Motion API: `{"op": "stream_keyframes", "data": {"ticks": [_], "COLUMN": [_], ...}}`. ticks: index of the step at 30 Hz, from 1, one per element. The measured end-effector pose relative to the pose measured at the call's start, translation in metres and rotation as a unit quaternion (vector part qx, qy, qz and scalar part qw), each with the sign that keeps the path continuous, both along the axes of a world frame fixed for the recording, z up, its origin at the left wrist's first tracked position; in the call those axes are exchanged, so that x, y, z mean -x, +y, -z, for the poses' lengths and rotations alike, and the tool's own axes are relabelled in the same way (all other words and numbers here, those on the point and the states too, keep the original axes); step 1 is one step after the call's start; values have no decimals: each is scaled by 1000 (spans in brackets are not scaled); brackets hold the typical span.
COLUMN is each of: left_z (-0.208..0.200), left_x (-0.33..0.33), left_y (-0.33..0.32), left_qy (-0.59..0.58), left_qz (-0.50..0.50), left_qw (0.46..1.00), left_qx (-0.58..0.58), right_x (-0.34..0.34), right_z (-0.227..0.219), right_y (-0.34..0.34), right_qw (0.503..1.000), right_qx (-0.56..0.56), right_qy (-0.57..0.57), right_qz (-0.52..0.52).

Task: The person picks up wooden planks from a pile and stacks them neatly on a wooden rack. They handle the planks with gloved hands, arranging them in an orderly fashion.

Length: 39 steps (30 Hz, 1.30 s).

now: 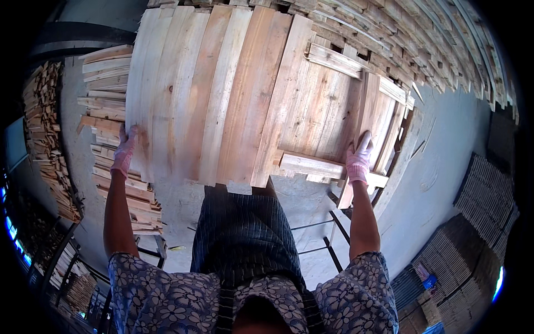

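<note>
In front of me lies a row of pale wooden boards, side by side on a slatted wooden frame. My left hand, in a pinkish work glove, is at the outer edge of the leftmost board, its fingers along that edge. On the right, my other gloved hand, the right hand, is closed over a loose wooden plank that lies crosswise over the frame's rails. Its thumb is on one side and its fingers on the other. The undersides of both hands are hidden.
Stacked timber rises along the far side. Thin slats are piled at the left, beyond them a heap of wood offcuts. Bundled slats stand at lower right. Dark metal legs show below the work.
</note>
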<state>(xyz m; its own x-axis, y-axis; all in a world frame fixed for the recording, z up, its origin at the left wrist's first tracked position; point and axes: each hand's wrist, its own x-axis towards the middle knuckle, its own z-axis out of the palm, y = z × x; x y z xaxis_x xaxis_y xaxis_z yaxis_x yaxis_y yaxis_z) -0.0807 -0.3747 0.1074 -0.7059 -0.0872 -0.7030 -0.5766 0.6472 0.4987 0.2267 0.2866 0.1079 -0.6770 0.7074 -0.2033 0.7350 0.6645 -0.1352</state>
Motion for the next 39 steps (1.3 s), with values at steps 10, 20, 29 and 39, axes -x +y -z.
{"op": "stream_keyframes", "data": {"ticks": [10,20,29,39], "left_z": [8,-31,-21,166], "left_x": [-9,-1,-39,-377], "left_y": [-27,21,-34,-317], "left_qy": [43,66,172,-73], "left_qz": [-56,-10,-266,-543], "left_qw": [997,990,923,836], "left_qx": [-41,122,-219,-29], "right_x": [118,151,181,95], "right_z": [-2,34,-73,155], "right_y": [-83,-171,-347,-727], "right_qw": [981,976,933,756], "right_qx": [183,101,-8,306], "right_qy": [58,170,47,-288], "right_qz": [7,-95,-356,-503]}}
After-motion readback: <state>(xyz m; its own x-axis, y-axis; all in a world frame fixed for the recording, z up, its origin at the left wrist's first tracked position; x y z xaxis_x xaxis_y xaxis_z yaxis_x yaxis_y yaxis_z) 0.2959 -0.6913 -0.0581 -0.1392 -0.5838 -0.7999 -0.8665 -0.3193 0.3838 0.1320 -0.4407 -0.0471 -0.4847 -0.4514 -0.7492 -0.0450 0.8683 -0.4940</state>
